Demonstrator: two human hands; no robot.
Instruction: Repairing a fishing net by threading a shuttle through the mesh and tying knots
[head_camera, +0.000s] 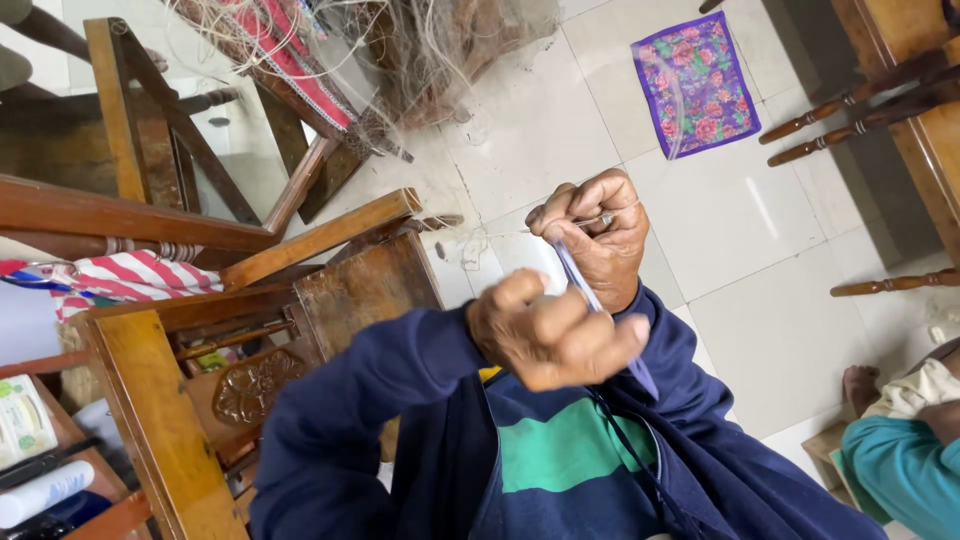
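White-green labelled packet (22, 420) and white tube (45, 492), bottom left.

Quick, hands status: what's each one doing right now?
Left hand: closed in a loose fist around a thin blue-white strip.
Right hand: closed, pinching a small metal needle-like tool and fine thread.

Jacket (360, 430) navy; shirt (570, 450) green, navy stripes; floor cloth (695, 85) purple, pink floral; striped cloth (130, 275) red-white; floor (740, 220) white tile.
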